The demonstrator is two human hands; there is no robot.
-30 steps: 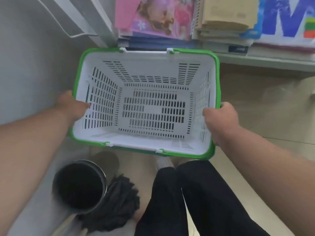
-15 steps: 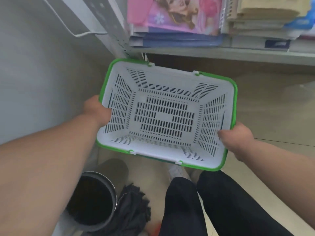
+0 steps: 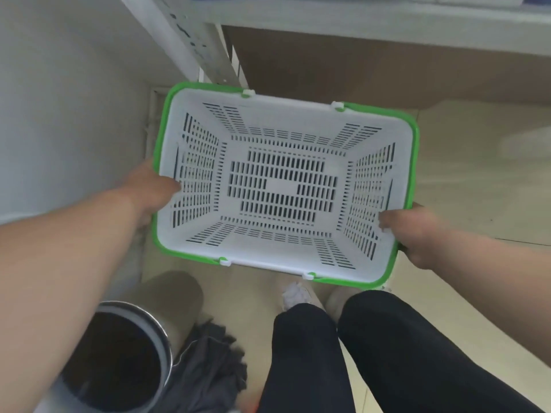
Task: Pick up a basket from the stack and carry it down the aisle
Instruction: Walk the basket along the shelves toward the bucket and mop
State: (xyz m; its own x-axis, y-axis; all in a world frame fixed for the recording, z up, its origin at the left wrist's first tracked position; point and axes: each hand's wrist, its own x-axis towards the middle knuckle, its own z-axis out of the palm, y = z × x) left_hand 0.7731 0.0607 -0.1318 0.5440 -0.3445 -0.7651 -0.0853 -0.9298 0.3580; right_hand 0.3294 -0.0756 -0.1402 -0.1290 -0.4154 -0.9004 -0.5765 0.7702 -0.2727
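I hold an empty white slotted shopping basket [image 3: 283, 186] with a green rim level in front of me, above the floor. My left hand [image 3: 152, 189] grips its left short side, thumb inside the wall. At the right short side near the front corner, my right hand [image 3: 411, 231] clasps the rim, fingers curled over it. The basket's handles lie folded down along its long sides. No stack of baskets is in view.
A grey metal bin [image 3: 119, 362] and a dark mop head [image 3: 208, 371] stand on the floor at lower left. A white shelf upright [image 3: 196, 46] and a low shelf [image 3: 372, 16] run ahead. A grey wall is at left. Beige floor tiles [image 3: 477, 174] extend right.
The view has tilted downward, so the shelf goods have left the frame. The basket stays in both hands and now sits a little further right and lower.
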